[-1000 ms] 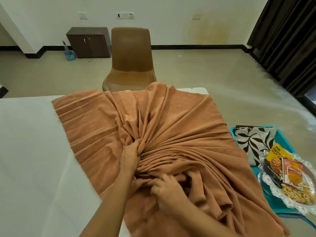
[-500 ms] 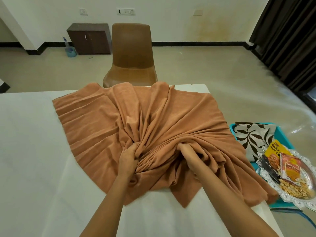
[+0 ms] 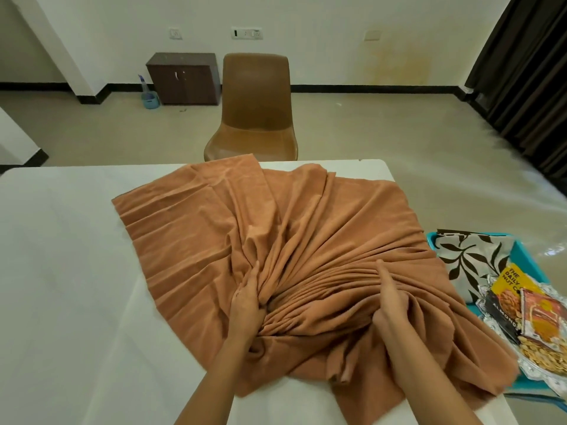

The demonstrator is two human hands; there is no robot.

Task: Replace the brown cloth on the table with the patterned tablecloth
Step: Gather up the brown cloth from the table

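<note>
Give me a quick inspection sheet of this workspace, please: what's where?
Surface: white table, left part uncovered.
Job's things: brown cloth bunched in folds on the table; patterned tablecloth folded in a blue basket beside the table's right.
Clutter: snack packets on a silver tray.
Hands: left hand and right hand both grip the cloth's gathered folds.
Cables: nothing seen.
Surroundings: brown chair, dark cabinet, dark curtain.

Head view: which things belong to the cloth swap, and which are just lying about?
Job: brown cloth, gripped by left hand and right hand; patterned tablecloth; table.
Lying about: chair, cabinet, snack tray.
</note>
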